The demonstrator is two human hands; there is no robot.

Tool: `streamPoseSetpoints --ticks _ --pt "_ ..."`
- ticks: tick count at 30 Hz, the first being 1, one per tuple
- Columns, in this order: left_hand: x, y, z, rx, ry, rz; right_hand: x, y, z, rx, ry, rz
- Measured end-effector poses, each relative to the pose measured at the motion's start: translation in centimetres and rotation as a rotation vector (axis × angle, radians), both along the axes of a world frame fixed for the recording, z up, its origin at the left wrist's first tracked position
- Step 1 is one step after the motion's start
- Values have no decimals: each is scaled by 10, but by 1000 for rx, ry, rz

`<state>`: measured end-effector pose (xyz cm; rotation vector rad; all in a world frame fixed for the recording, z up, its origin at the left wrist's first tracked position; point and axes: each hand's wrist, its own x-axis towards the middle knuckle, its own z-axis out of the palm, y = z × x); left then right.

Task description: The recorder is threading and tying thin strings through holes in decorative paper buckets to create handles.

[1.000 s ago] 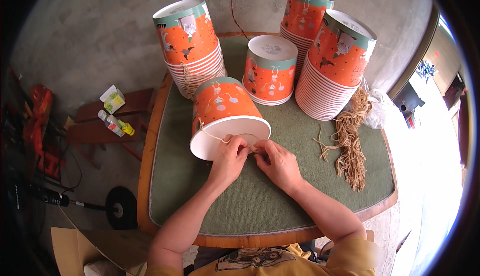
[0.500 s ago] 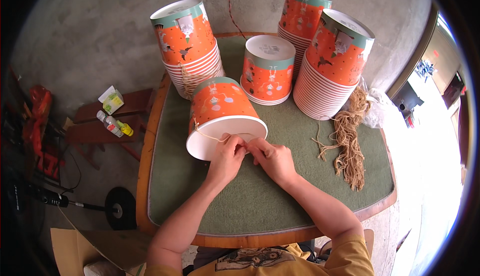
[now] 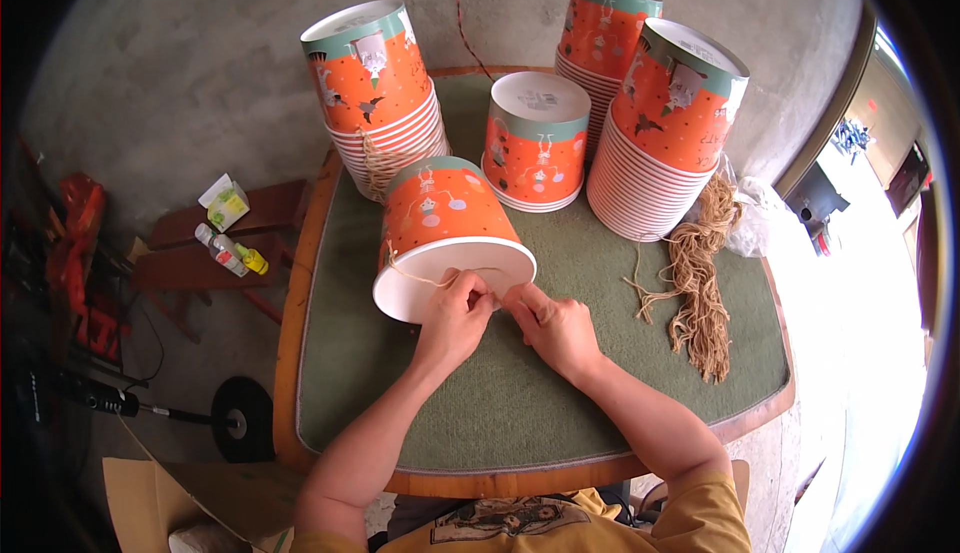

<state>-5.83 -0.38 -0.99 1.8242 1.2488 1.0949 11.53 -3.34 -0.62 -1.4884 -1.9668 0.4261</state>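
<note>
An orange paper bucket (image 3: pixel 450 215) with a green band lies on its side, its white mouth turned toward me. A thin beige cord (image 3: pixel 412 275) runs from a hole near the left of its rim across the mouth. My left hand (image 3: pixel 456 315) is closed in a pinch on this cord in front of the opening. Just to its right, my right hand (image 3: pixel 555 328) is closed too, its thumb and fingertips at the cord near the rim. The cord's end between the fingers is hidden.
Upside-down bucket stacks stand behind: at left (image 3: pixel 365 73), in the middle (image 3: pixel 538 143) and at right (image 3: pixel 668 118). A bundle of tan cords (image 3: pixel 700 293) lies on the green-covered table (image 3: pixel 600 413), beside a clear plastic bag (image 3: pixel 748 218). Bottles (image 3: pixel 222 251) rest on a bench (image 3: pixel 170 268).
My right hand has moved slightly right, and its fingers have curled tighter, widening the gap from my left hand. The bucket has shifted a little toward me.
</note>
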Motion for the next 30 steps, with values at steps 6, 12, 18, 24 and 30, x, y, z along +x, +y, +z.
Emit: streamPoseSetpoints --ticks 6,12,18,24,30 --pt "0 1 -1 -72 -10 35 0 -1 1 58 -77 19" --pt "-4 6 -9 -249 -279 -67 -1 -2 5 61 -14 19" --pt "2 5 -6 -392 -599 -171 -1 -1 3 37 39 21" --pt "1 2 -4 -166 -196 -167 3 -1 2 -11 78 68" --pt "5 1 -6 -14 -78 -121 4 -2 3 32 40 53"
